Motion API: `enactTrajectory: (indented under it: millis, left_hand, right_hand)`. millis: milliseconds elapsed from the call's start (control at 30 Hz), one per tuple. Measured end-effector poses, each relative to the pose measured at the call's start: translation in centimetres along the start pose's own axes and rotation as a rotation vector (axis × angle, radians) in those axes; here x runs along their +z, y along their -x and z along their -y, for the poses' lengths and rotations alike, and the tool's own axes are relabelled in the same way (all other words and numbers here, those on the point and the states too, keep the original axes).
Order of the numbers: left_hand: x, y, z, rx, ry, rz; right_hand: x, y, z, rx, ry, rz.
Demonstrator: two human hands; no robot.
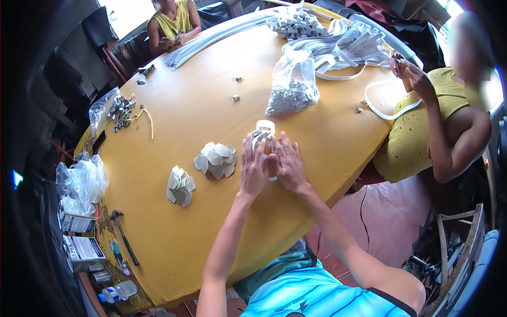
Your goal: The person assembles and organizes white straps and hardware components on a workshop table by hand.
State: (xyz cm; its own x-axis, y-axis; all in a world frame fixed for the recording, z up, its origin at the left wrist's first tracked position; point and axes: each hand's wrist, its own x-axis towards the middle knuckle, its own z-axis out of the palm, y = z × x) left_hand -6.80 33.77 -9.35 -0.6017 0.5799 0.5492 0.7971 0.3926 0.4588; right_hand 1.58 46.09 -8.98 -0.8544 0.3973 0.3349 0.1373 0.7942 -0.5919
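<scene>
In front of me on the table lies a small bundle of looped white strap (pixel 265 125), with grey pieces and something metallic at its middle. My left hand (pixel 254 166) rests along its left side, fingers stretched forward over the grey part. Against the right side is my right hand (pixel 288 165), its fingers extended and spread. The thumbs nearly meet at the near end, where a bit of white shows below them. My palms and fingers cover much of the bundle. Left of my hands sit two piles of pale flat pieces, a larger pile (pixel 215 159) and a smaller pile (pixel 181 186).
A plastic bag of metal parts (pixel 293 95) stands beyond my hands, before heaped white straps (pixel 348 45). A hammer (pixel 124 238) and water bottle (pixel 119 291) lie left on the yellow table (pixel 174 253). One co-worker (pixel 422 127) handles a strap at right; another (pixel 174 24) sits across.
</scene>
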Motion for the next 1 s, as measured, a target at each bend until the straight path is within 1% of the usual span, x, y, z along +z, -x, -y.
enactTrajectory:
  millis: [33,100,167,267,400,567,733,1000]
  left_hand:
    - [0.0,0.1,-0.2,-0.03,0.06,0.002]
    - [-0.3,0.3,-0.4,-0.015,0.079,-0.019]
    - [-0.5,0.3,-0.6,0.004,0.104,-0.039]
    - [-0.7,0.5,-0.8,0.013,0.094,-0.054]
    - [-0.6,0.5,-0.5,0.022,0.085,-0.064]
    - [-1.0,0.9,-0.4,0.03,0.067,-0.105]
    - [-1.1,1.0,-0.4,0.056,0.076,-0.122]
    - [-1.2,1.0,-0.4,-0.04,0.11,-0.11]
  right_hand:
    - [0.1,-0.1,0.0,-0.03,0.041,0.014]
    - [0.1,-0.3,0.0,-0.055,0.082,0.023]
    - [-0.3,-0.2,0.0,-0.023,-0.067,0.021]
    - [0.0,-0.2,-0.2,0.005,-0.121,-0.012]
    - [0.0,-0.3,-0.1,-0.013,-0.069,-0.034]
    - [0.1,-0.2,-0.2,0.026,-0.121,-0.093]
    - [0.3,0.1,-0.6,0.009,-0.142,-0.129]
    - [-0.1,0.5,-0.7,0.006,-0.194,-0.139]
